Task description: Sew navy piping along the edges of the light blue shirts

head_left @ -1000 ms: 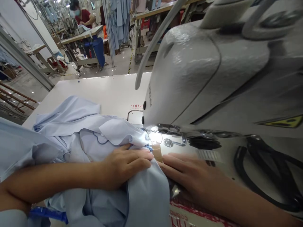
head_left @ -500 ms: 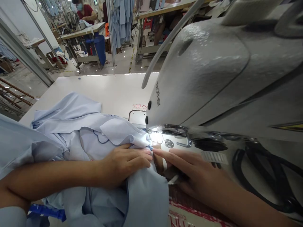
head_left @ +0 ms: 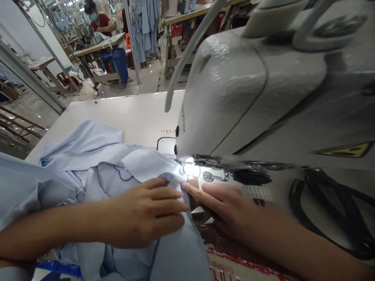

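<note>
1. Under the lit nose of the sewing machine (head_left: 249, 97), the near edge of a pale blue garment (head_left: 143, 162) lies at the stitching area, the rest heaped leftward over the bench (head_left: 140, 105) and down past its front edge.
2. The left hand (head_left: 155, 212) lies palm down over the cloth, open, with fingers loosely spread and slightly bent; no pinch shows, and its palm is hidden.
3. The right hand (head_left: 231, 203) is also open, its index finger stretched out with the tip touching the cloth edge just beside the bright spot; its thumb is largely hidden below.
4. The fabric looks smooth, thin and matt, in soft folds; a curved dark blue edging (head_left: 124, 175) borders one piece, near a broad, flat, rounded strip.
5. Glossy, rounded and pale grey, the machine casing carries a yellow triangular warning label (head_left: 344, 150); a pale flexible tube (head_left: 187, 54) curves down beside it.
6. A round metal disc (head_left: 208, 176) with small holes sits just beyond the right hand.
7. Near the right forearm are thick black loops (head_left: 295, 203); below it, red lettering (head_left: 222, 271) marks a shiny covering.
</note>
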{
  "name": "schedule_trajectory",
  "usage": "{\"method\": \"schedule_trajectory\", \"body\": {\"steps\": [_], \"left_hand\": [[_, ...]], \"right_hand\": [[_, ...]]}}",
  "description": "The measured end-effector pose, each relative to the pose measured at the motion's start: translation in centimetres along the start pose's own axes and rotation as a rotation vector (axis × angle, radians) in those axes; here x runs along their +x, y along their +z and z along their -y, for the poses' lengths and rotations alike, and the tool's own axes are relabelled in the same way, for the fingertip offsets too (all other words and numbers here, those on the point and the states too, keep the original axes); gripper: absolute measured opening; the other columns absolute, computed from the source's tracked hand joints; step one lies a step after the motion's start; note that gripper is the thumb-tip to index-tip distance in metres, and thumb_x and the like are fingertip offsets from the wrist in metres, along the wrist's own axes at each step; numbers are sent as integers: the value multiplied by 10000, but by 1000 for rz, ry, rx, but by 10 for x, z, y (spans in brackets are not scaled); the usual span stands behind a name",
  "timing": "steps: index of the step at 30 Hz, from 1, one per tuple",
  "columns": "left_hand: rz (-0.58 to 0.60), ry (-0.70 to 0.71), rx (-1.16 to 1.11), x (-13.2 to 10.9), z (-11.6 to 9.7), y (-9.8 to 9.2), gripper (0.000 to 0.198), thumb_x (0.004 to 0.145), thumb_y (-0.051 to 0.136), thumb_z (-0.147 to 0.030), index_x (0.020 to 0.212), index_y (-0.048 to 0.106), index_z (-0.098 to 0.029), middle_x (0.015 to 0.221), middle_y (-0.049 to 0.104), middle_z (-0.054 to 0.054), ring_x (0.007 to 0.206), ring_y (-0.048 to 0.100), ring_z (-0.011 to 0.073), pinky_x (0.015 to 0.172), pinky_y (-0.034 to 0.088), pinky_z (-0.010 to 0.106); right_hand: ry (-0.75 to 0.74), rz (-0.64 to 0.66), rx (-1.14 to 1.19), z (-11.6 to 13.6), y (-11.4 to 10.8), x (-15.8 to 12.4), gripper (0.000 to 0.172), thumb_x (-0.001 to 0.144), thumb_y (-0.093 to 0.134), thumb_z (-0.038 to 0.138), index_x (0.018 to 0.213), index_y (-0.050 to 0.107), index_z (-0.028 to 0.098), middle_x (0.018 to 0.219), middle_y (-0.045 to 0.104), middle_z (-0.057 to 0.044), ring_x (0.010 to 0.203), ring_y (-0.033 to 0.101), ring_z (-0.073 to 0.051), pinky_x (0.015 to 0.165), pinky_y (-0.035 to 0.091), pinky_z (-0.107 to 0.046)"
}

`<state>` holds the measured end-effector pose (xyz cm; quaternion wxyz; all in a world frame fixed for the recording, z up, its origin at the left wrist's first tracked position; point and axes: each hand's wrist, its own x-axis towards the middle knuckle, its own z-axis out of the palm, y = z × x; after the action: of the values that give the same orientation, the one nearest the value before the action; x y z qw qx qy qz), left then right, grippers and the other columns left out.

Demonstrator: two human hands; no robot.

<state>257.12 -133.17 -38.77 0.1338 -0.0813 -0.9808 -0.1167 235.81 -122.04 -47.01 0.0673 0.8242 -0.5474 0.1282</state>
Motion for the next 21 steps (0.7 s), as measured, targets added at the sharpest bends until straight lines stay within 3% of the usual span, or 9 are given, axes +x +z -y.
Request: {"method": "schedule_trajectory", "body": {"steps": [3,6,8,12,15,21], "left_hand": [[23,-190,73,6,3,-18,299,818,426,-62,1105,507,-47,1026,597,128,967,500,208,887,458,364],[18,-426,193,11,17,-7,361,806,571,-266,1099,503,-67,998,559,119,932,465,235,821,480,402],[5,-478,209,12,26,5,383,770,643,-390,990,546,-91,921,557,89,871,462,222,778,486,382],[8,-383,240,12,32,17,140,850,564,-263,822,577,-127,799,537,44,792,442,178,737,458,314],[-13,-309,283,15,27,17,187,903,432,-144,804,589,-126,777,546,46,762,432,161,713,439,287],[-159,-195,13,29,20,24,336,914,451,-378,738,586,-126,721,583,32,707,481,134,719,471,261]], "right_hand": [[-54,-63,-133,3,-10,4,480,792,427,169,1268,488,171,904,661,-84,531,529,-157,398,283,-246],[-85,-88,-150,2,-16,8,429,788,408,151,1197,537,166,912,664,-77,506,526,-144,368,217,-246],[-87,-96,-140,1,-15,8,418,791,410,145,1186,542,179,908,666,-64,506,527,-138,367,205,-249],[-54,-147,-142,0,-8,4,448,775,421,129,1202,527,216,871,666,-39,498,523,-143,376,209,-265],[-52,-139,-147,-1,-6,4,478,766,418,116,1224,512,216,872,665,-42,485,517,-138,371,208,-274],[-87,-83,-140,0,-14,10,403,762,392,110,1113,575,182,858,670,-54,437,505,-129,345,235,-258]]}}
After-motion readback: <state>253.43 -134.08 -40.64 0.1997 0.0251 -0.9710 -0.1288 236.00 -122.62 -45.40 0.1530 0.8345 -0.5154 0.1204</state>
